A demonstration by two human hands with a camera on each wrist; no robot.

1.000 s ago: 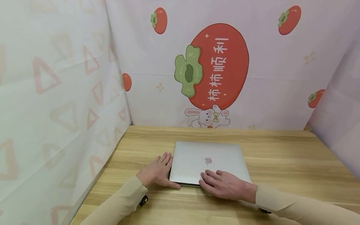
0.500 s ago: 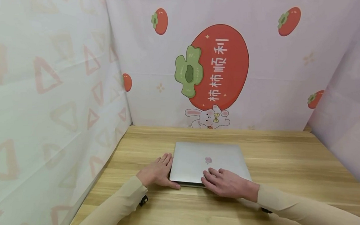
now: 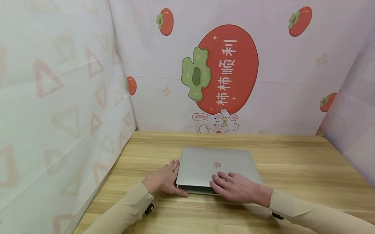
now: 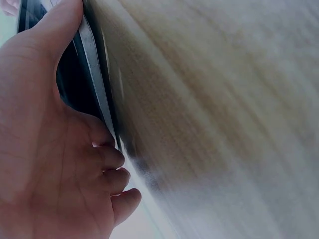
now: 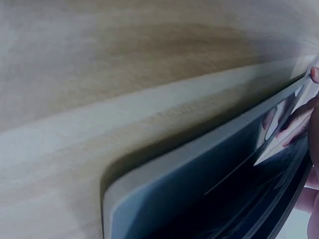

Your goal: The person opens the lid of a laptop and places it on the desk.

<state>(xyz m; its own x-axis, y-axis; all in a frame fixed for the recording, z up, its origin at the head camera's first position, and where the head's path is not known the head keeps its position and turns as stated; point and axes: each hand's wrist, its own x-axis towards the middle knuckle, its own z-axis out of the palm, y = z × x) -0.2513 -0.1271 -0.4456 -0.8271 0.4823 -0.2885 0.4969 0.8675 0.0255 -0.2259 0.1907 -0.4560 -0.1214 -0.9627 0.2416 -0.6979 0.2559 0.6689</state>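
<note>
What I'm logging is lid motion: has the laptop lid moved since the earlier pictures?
Yes, upward: the lid has a wider front gap above the unmoved base.

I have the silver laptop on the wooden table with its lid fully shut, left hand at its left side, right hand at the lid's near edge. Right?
The lid isn't fully shut: its near edge is raised, and the right wrist view shows a gap above the base. The rest holds: left hand at the laptop's left side, right hand at the lid's near edge.
</note>
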